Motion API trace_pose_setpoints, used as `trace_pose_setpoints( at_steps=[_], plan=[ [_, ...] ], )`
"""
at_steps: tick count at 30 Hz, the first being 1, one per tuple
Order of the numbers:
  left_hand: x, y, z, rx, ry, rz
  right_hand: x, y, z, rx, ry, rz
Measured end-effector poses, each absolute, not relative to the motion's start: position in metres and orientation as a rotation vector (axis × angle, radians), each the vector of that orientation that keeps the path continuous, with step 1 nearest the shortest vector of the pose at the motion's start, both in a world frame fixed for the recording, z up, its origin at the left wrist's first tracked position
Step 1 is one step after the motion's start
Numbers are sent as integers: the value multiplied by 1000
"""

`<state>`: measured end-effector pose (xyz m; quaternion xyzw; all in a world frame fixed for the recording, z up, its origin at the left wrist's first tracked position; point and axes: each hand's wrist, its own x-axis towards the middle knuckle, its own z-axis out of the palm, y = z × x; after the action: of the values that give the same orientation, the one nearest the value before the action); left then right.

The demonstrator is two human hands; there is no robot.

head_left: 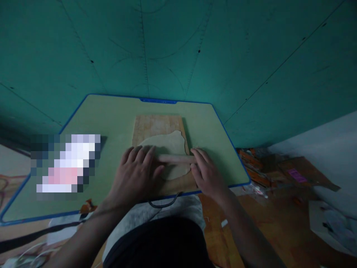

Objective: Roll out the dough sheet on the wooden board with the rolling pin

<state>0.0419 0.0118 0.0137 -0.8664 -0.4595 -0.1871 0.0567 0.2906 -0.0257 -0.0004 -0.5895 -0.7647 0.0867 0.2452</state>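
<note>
A sheet of pale rolled-out dough (167, 142) lies on a wooden board (157, 124), with an uneven edge on its right side. Across the dough rests a slim wooden rolling pin (176, 159). My left hand (136, 167) covers the pin's left end, its fingers bent over it and the thumb pointing towards the middle. At the right end, my right hand (208, 171) has its fingers and thumb around the pin, by the board's edge. Both ends of the pin are hidden by the hands.
The board sits on a pale green table top (114, 119) with a blue rim. A blurred-out bright object (68, 163) is at its left. A dark handle loop (164, 204) hangs at the front edge. Behind rises a green wall (167, 48); flattened cardboard (298, 171) lies to the right.
</note>
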Motion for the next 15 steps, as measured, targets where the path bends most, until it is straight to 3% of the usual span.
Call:
trace_pose_setpoints(
  at_steps=[9,15],
  plan=[
    [27,-31,5,-2651,-1330,-626,286,-68,-6,-1573,-2088,213],
    [34,-5,7,-2614,-1365,-549,288,-43,-8,-1583,-2095,209]
  ],
)
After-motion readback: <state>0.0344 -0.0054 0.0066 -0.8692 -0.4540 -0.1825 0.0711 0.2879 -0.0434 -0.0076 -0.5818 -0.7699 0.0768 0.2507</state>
